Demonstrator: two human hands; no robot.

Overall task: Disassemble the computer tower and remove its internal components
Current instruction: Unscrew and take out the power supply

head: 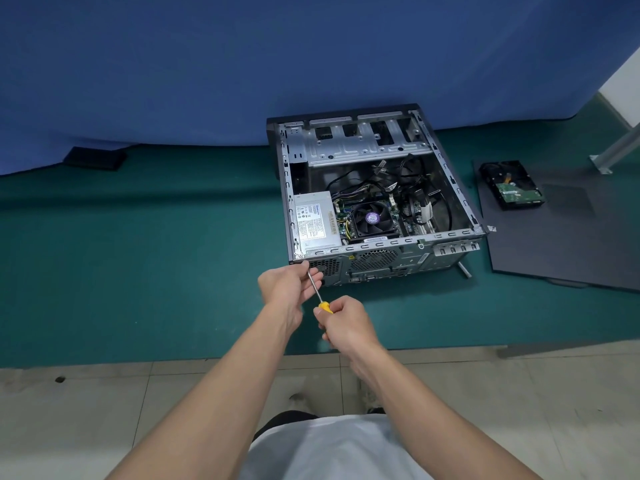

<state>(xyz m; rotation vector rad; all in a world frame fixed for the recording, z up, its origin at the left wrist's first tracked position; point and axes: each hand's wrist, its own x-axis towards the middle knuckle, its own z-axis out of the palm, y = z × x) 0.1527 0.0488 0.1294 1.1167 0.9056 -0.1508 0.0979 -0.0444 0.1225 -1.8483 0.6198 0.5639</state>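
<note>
The computer tower [377,251] lies open on its side, its power supply [317,220] label too small to read, a purple sticker on the fan [372,218], and a hard drive [512,185] resting on a dark panel [571,244] to the right. At the tower's near left corner the left hand [287,285] pinches the screwdriver [317,291] shaft with curled fingers; the right hand [346,323] wraps tightly round its yellow handle. A green mat [138,254] lies underneath, blue cloth [207,64] behind, pale tiles [86,410] nearest.

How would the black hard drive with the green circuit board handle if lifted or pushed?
The boxy black hard drive is probably stiff and heavy for its size. Flat on the dark grey panel, it should slide, not roll. Its exposed green board looks fragile.
</note>
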